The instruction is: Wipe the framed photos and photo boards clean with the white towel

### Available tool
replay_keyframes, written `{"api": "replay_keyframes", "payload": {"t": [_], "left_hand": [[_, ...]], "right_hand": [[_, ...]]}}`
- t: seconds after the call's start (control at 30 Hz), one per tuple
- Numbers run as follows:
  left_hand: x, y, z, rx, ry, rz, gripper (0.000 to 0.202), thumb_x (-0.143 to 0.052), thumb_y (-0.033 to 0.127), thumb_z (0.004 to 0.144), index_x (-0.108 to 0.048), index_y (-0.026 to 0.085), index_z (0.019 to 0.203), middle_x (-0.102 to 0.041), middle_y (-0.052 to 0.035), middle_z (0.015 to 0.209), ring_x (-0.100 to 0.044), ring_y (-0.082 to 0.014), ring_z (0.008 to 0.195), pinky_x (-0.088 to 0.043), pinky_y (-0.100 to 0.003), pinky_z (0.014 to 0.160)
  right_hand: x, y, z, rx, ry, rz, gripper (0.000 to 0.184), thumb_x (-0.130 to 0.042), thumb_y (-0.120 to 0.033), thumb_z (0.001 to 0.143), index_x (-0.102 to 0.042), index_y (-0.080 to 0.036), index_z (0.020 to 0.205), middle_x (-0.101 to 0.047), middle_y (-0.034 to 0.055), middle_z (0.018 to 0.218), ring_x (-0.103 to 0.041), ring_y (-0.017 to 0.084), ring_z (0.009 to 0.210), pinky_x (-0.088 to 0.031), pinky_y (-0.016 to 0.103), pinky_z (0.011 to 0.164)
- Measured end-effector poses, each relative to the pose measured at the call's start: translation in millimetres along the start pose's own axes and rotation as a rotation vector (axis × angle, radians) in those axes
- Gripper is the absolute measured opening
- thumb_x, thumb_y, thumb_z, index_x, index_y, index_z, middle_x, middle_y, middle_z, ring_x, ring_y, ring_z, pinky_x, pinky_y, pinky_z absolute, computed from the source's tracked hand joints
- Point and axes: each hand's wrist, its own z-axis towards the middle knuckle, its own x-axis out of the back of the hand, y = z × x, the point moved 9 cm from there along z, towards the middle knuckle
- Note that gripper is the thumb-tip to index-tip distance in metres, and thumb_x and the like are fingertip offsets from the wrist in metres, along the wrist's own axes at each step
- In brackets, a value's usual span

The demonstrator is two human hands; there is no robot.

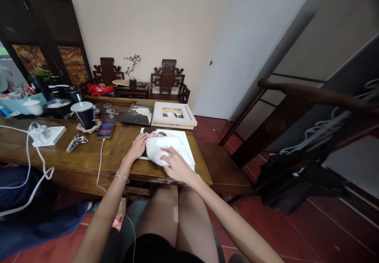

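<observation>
A white-bordered photo panel (pixel 186 137) lies flat at the table's front edge, printed with dark-haired figures. On top of it is a bunched white cloth (pixel 155 148), which covers much of the picture. My right hand (pixel 176 164) presses on this cloth with the fingers bent into it and the index finger reaching forward. At the panel's left edge rests my left hand (pixel 138 144), fingers stretched out along it and touching the surface. A bracelet (pixel 121 176) circles my left wrist.
Behind the panel lie a framed picture (pixel 189 117) and a dark photo panel (pixel 130 114). To the left are a phone (pixel 106 129) on a cable, a lidded cup (pixel 83 115), a metal clip-like tool (pixel 76 141) and a power strip (pixel 56 136). A wooden chair (pixel 272 125) stands right.
</observation>
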Motion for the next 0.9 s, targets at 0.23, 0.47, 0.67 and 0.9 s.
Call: {"api": "replay_keyframes", "payload": {"t": [0.23, 0.47, 0.67, 0.9], "left_hand": [[2.3, 4, -2, -0.017, 0.026, -0.024, 0.041, -0.045, 0.017, 0.091, -0.060, 0.022, 0.129, -0.051, -0.0088, 0.146, -0.036, -0.0267, 0.143, -0.028, -0.055, 0.116], [24.8, 22, -4, -0.086, 0.162, -0.099, 0.042, -0.051, 0.015, 0.087, -0.061, 0.018, 0.127, -0.054, -0.0099, 0.143, -0.045, -0.0242, 0.138, -0.032, -0.044, 0.117], [50.1, 11, -9, 0.015, 0.381, -0.241, 0.043, -0.034, 0.033, 0.099, -0.057, 0.015, 0.131, -0.062, -0.0113, 0.135, -0.057, -0.0218, 0.125, -0.043, -0.038, 0.109], [35.0, 22, -7, -0.029, 0.250, -0.154, 0.037, -0.045, 0.029, 0.095, -0.064, 0.014, 0.123, -0.064, -0.0118, 0.131, -0.057, -0.0235, 0.126, -0.040, -0.038, 0.112]], "right_hand": [[25, 78, -12, -0.283, 0.005, 0.010, 0.027, -0.043, -0.014, 0.084, -0.068, -0.017, 0.095, -0.068, 0.0129, 0.103, -0.061, 0.027, 0.099, -0.045, 0.035, 0.088], [10, 66, 47, -0.370, 0.062, -0.076, 0.035, -0.046, -0.016, 0.085, -0.065, -0.008, 0.113, -0.063, 0.0263, 0.119, -0.046, 0.043, 0.124, -0.028, 0.062, 0.101], [-12, -18, 48, 0.055, -0.064, 0.047, 0.025, -0.056, -0.013, 0.077, -0.069, -0.018, 0.098, -0.068, 0.0130, 0.118, -0.041, 0.026, 0.135, -0.026, 0.042, 0.113], [12, 28, 3, -0.080, -0.064, 0.348, 0.015, -0.049, -0.015, 0.076, -0.062, -0.021, 0.071, -0.071, 0.0060, 0.090, -0.062, 0.024, 0.091, -0.044, 0.036, 0.089]]}}
